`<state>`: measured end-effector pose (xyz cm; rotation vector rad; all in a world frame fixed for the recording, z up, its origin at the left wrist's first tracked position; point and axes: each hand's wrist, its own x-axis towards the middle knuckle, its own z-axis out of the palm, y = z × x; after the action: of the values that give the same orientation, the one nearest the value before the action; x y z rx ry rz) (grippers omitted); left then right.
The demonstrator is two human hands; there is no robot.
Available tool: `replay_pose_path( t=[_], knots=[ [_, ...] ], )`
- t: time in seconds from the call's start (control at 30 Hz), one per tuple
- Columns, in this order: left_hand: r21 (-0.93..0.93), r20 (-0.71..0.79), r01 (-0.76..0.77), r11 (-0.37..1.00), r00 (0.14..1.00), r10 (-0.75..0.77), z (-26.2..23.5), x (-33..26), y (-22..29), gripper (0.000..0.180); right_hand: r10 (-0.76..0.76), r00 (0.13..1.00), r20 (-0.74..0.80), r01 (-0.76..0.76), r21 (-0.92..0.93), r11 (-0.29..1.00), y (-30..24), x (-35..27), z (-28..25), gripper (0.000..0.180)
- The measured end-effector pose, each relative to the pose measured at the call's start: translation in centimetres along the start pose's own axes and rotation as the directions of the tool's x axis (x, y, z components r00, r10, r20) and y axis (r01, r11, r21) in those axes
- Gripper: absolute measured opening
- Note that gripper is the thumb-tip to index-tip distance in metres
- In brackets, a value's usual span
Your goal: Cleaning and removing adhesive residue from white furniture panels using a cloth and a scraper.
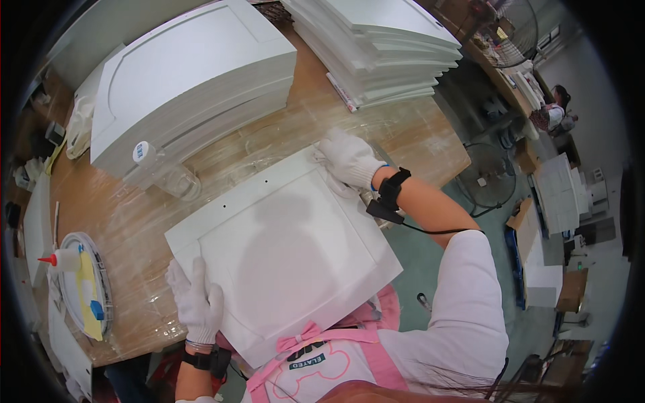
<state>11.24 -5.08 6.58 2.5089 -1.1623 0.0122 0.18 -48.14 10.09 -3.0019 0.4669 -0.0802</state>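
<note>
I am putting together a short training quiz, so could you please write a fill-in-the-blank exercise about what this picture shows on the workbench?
1. Both hands wear ______ work gloves.
2. The left hand rests flat on the near-left edge of a white ______ panel lying on the wooden workbench.
3. The right hand presses a crumpled ______ onto the panel's far corner.
4. Two ______ of similar white panels stand at the far side of the bench.

Missing words: white; door; cloth; stacks
</note>
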Motion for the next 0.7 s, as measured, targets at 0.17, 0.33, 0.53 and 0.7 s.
replay_pose_path(
  t=[0.17,0.33,0.53,0.7],
  knots=[
    [-0.035,-0.033,-0.047,0.998,0.998,0.046,-0.1,0.2,0.0,0.061,0.025,0.999,0.020,-0.025,-0.005,1.000,0.7,1.0,-0.9,0.018],
    [-0.007,-0.024,-0.013,1.000,1.000,0.012,0.2,0.0,-0.2,0.060,-0.065,0.996,0.069,0.071,-0.090,0.993,0.3,0.7,-0.8,0.016],
    [0.001,0.008,-0.021,1.000,1.000,0.021,0.1,0.1,-0.2,0.063,-0.083,0.996,0.041,0.089,-0.209,0.974,0.3,1.4,-0.8,0.017],
    [0.000,-0.035,-0.057,0.998,0.998,0.057,0.0,0.1,-0.2,0.060,-0.056,0.996,0.075,0.067,-0.144,0.987,-0.7,1.3,-1.1,0.018]
  ],
)
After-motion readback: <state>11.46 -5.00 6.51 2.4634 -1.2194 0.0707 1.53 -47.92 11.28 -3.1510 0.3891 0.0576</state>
